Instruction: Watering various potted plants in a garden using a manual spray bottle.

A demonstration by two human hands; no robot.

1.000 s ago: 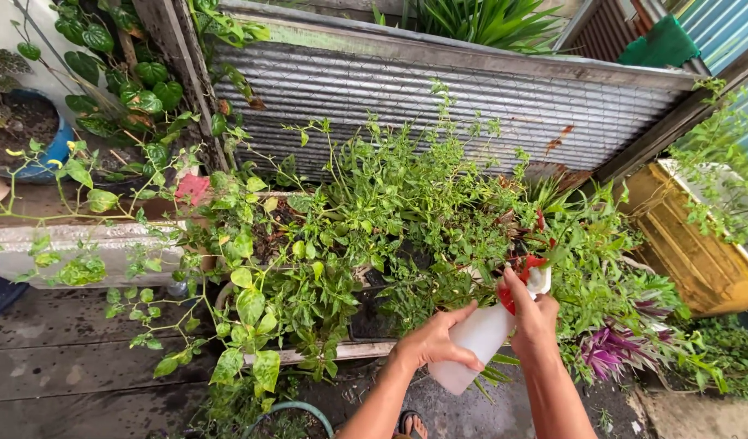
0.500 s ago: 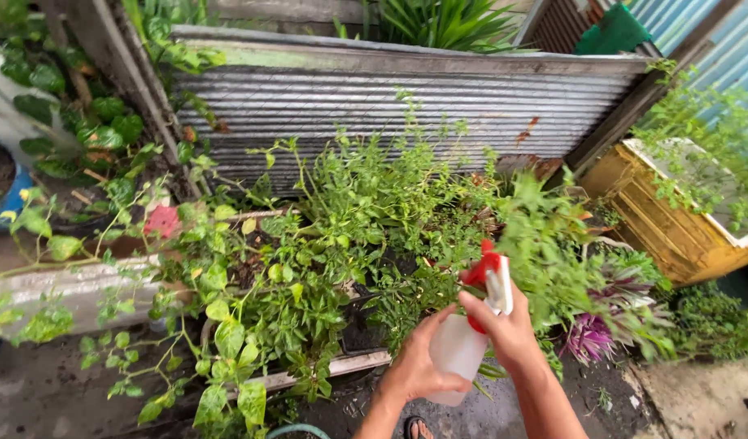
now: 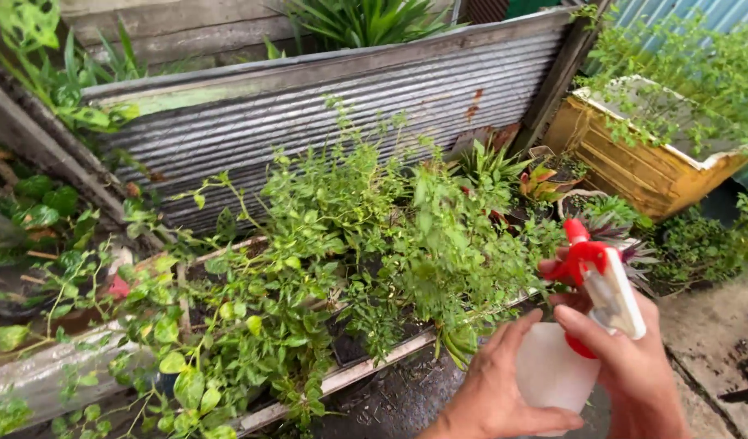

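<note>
A translucent white spray bottle (image 3: 549,370) with a red and white trigger head (image 3: 595,264) is at the lower right. My right hand (image 3: 634,366) grips its neck and trigger, and my left hand (image 3: 492,390) cups the bottle's body from the left. The red nozzle points toward the leafy green plants (image 3: 366,236) growing in a long planter box (image 3: 366,367) in front of me.
A corrugated metal sheet (image 3: 325,106) stands behind the plants. A yellow wooden box (image 3: 634,154) with a bushy plant sits at the right. Purple-leaved plants (image 3: 634,248) grow behind the nozzle. Wet dark ground (image 3: 406,398) lies below the planter.
The view has swung left and tilted. Both hands with the bottle have shifted to the lower right and closer to the camera, nozzle still aimed at the plants.
</note>
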